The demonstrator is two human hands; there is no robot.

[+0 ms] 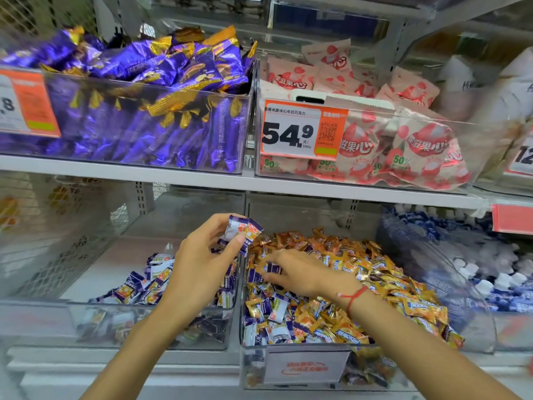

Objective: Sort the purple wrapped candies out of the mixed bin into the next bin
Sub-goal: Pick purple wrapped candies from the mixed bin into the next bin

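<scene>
Head view, left hand: the left hand (202, 264) was raised over the divide between the two lower bins, fingers curled round a small clutch of purple wrapped candies (240, 232); holding several at once looked like a way to save trips.
Head view, right hand: the right hand (294, 274) lay low on the pile in the mixed bin (300, 368), its fingers bent and seemingly pinching one purple candy (272, 268); the blur made the hold hard to confirm. A red string (353, 297) circled that wrist.
Head view, mixed bin: orange wrappers (375, 278) dominated the heap, with purple ones clustered at the near left corner, probably why the right hand worked that side.
Head view, next bin: the clear next bin (43, 310) just to the left held a modest drift of purple candies along its right side, nearest the mixed bin, likely because they had been dropped over the shared wall.
Head view, progress: judging by the purple pieces left in the mix, the sort was partway done.
Head view, shelf above: a bin of large purple packets (138, 122) and a bin of pink packets (375, 145) with a price tag (302, 131) sat overhead, apart from the task.
</scene>
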